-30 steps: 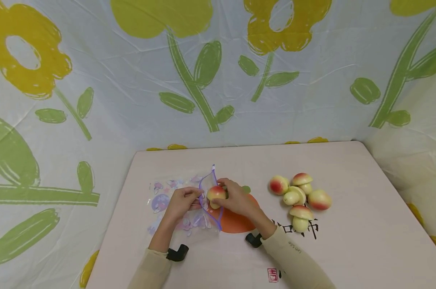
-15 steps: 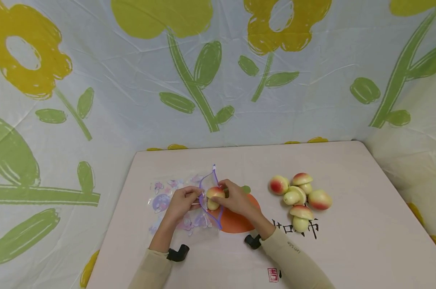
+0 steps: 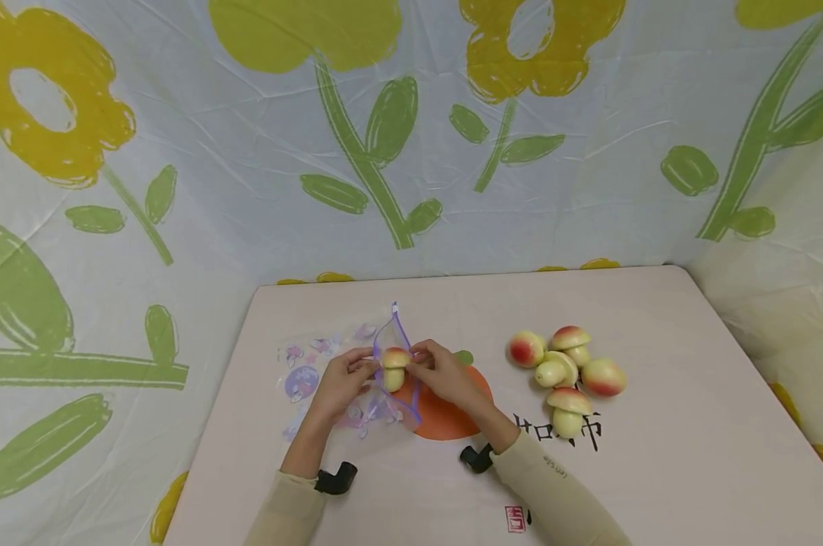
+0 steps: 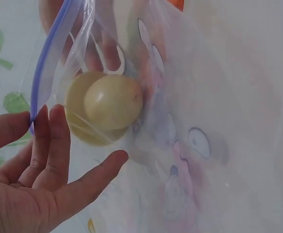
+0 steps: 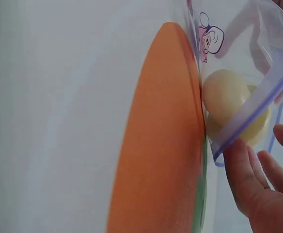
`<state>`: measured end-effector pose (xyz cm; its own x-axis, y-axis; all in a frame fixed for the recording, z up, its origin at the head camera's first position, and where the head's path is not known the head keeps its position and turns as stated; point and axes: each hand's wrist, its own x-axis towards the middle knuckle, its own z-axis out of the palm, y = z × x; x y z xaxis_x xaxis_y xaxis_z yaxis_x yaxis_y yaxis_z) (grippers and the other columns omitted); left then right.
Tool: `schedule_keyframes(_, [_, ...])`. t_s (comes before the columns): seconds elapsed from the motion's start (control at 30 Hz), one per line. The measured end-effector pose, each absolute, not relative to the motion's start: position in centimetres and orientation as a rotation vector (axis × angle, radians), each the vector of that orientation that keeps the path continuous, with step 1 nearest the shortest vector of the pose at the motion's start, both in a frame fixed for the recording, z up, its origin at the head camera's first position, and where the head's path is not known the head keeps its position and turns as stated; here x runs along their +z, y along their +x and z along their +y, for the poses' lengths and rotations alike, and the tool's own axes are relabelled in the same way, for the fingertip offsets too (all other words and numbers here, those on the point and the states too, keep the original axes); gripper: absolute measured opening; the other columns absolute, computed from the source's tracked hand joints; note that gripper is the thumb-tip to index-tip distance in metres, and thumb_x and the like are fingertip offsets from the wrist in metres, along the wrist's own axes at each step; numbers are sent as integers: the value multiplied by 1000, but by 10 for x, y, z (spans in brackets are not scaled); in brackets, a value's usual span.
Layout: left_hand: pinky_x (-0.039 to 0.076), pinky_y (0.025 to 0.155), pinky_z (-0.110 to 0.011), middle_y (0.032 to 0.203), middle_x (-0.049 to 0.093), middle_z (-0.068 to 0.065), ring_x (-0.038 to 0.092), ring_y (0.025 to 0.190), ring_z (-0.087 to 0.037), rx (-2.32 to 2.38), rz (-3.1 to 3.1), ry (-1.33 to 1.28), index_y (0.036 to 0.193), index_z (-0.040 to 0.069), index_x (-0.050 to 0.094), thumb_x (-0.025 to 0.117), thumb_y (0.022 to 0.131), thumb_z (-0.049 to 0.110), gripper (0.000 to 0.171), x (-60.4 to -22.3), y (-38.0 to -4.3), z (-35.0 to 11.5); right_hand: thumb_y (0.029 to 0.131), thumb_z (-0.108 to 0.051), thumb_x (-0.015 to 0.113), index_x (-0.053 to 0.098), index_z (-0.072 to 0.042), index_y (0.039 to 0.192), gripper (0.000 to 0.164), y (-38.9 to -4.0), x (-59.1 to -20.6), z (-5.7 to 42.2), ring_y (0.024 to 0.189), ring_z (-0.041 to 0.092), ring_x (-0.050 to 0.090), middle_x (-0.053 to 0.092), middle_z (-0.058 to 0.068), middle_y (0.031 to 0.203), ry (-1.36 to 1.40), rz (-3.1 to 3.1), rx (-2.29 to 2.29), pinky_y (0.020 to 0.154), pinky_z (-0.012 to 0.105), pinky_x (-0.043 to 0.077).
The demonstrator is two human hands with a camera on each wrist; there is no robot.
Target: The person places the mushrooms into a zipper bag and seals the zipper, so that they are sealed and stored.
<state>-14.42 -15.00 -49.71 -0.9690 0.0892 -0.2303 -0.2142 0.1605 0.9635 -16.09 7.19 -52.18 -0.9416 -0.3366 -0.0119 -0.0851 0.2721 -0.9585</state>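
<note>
A toy mushroom (image 3: 394, 370) with a red-topped cap and pale stem sits upright just inside the mouth of a clear zip bag (image 3: 302, 383) printed with purple and pink figures. My left hand (image 3: 343, 379) pinches the bag's purple rim (image 4: 43, 58) between thumb and fingers. At the opposite side of the mouth is my right hand (image 3: 445, 371), fingers spread loosely and one fingertip at the purple edge. Through the plastic, the right wrist view shows the mushroom's round stem (image 5: 225, 96) beyond those fingers, with a gap between thumb and stem.
To the right lies a cluster of several similar toys, including a mushroom (image 3: 568, 413) and a round one (image 3: 604, 378). The pale table mat (image 3: 657, 470) carries an orange print (image 3: 452, 417) and black characters. A flower-patterned cloth (image 3: 247, 152) surrounds the table.
The mushroom has moved slightly left and turned upright in the bag's mouth. My right thumb has slid off its front to the right. The bag's rim has shifted a little.
</note>
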Motion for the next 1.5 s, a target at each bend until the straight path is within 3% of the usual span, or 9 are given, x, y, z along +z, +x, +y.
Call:
schedule_keyframes(0.13, [52,90,-59,107,70,-18,67,98,-28,1908,2195,-98,133,-5,58,62,100,9,37,-497,-144,-151,101,-7,60,56,6,127,29,-161,-522,71,102,37,66,65,21,111,-412,2179,-1864,85,41,57])
schedule_keyframes(0.3, [53,89,-58,103,70,-16,66,95,-25,1906,2189,-78,132,-4,60,62,100,9,34,-497,-147,-151,104,-1,52,52,10,131,30,-161,-523,72,110,43,62,64,27,118,-403,1982,-1970,95,45,53])
schedule_keyframes(0.67, [53,91,-55,105,70,-17,66,97,-25,1921,2161,-45,127,-1,65,63,99,9,30,-494,-148,-150,106,0,42,40,5,147,41,-162,-523,74,121,47,55,53,25,140,-344,1767,-1965,96,53,50])
schedule_keyframes(1.0, [50,95,-58,105,70,-17,66,96,-26,1926,2164,-74,128,-1,65,65,99,11,31,-493,-147,-149,106,-2,42,36,2,150,45,-161,-525,76,121,44,55,52,19,144,-317,1762,-1920,98,53,49])
schedule_keyframes(1.2, [49,95,-59,111,68,-22,66,101,-29,1923,2167,-71,131,-4,61,64,99,12,35,-494,-145,-150,107,0,40,32,4,151,45,-160,-522,84,126,50,48,43,28,147,-331,1677,-2009,102,55,45])
schedule_keyframes(1.5, [54,92,-53,99,71,-12,67,90,-23,1924,2180,-89,125,-1,66,63,99,9,29,-494,-146,-151,106,-6,49,37,1,149,45,-151,-503,104,126,50,48,44,33,143,-379,1743,-2039,101,56,46])
